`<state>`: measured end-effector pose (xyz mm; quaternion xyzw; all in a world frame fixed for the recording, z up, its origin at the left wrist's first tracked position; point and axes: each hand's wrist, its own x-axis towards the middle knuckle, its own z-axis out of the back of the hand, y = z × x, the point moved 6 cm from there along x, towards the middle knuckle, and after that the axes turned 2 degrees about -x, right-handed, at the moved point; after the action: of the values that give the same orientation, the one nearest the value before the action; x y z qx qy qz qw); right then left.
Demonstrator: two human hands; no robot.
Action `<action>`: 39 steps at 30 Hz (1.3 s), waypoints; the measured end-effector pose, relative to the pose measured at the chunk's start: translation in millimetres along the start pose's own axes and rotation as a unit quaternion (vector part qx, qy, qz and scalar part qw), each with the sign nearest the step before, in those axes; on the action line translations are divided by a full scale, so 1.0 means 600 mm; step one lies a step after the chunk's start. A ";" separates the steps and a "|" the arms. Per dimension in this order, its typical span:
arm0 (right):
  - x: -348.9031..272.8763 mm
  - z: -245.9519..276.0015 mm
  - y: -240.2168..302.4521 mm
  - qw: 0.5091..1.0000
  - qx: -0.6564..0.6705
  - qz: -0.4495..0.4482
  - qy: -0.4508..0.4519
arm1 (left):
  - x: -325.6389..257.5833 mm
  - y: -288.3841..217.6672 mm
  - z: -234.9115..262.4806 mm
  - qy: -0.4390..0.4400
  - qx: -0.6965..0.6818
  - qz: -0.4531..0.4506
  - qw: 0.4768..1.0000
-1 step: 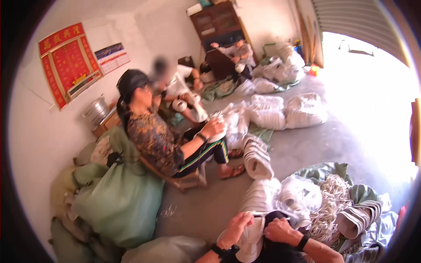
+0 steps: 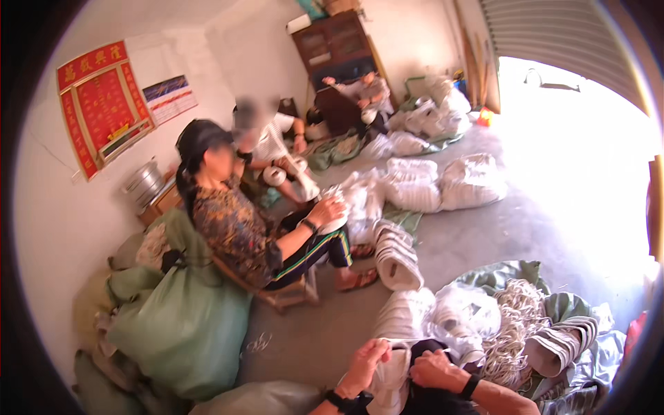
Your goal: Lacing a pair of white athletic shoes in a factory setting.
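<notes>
Low in the view, my left hand [image 2: 364, 363] is closed in a pinch on a white lace [image 2: 401, 340] that runs across toward my right hand. My right hand [image 2: 437, 370] is also closed, its fingers bunched where a bit of white lace shows beside them. Between the hands, over my dark-clothed lap, is a white cloth piece like a shoe upper [image 2: 391, 384], partly hidden by the left hand. Just beyond lies a stack of white uppers [image 2: 404, 315]. Next to it is a clear plastic bag [image 2: 467, 311] holding more white pieces.
A heap of loose laces [image 2: 519, 325] and a stack of grey-lined uppers [image 2: 564, 342] lie to the right. A seated co-worker [image 2: 235, 207] handles a white piece at left, beside a big green sack [image 2: 183, 321]. Bagged bundles [image 2: 474, 180] sit farther off.
The whole scene has shifted slightly left, its near part also down, as the view turned a little. My hands hold nearly the same pose on the lace.
</notes>
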<state>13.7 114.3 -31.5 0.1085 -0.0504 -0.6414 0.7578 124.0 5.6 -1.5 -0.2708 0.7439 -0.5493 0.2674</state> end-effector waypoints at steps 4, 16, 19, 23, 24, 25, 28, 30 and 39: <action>0.007 0.032 -0.004 0.970 0.241 -0.012 -0.001 | 0.017 -0.045 -0.024 0.010 -0.071 -0.011 0.997; 0.050 0.381 -0.049 0.867 0.443 -0.013 -0.229 | 0.025 -0.153 -0.117 0.106 -0.084 0.082 0.987; 0.048 0.411 -0.048 0.876 0.385 -0.021 -0.290 | 0.017 -0.190 -0.137 0.177 -0.095 0.067 0.977; -0.007 0.407 0.004 0.837 0.161 -0.060 -0.519 | 0.015 -0.241 -0.126 0.112 -0.212 0.021 0.971; -0.005 0.373 0.012 0.851 0.258 -0.104 -0.445 | 0.014 -0.257 -0.122 0.130 -0.270 0.017 0.954; 0.002 0.336 0.028 0.865 0.343 -0.113 -0.348 | 0.013 -0.269 -0.118 0.135 -0.269 0.008 0.954; 0.023 0.246 0.104 0.776 0.615 0.013 -0.138 | 0.009 -0.290 -0.111 0.122 -0.292 -0.020 0.948; 0.028 0.200 0.123 0.758 0.650 0.012 -0.054 | 0.003 -0.295 -0.099 0.101 -0.296 -0.015 0.950; -0.034 0.096 0.141 0.857 0.511 0.007 0.063 | -0.033 -0.296 0.009 -0.003 -0.283 -0.029 0.959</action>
<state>78.9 141.8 45.0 0.5206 -0.3244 -0.5118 0.6015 161.1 -28.8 170.0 -0.3588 0.8598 -0.3233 0.1660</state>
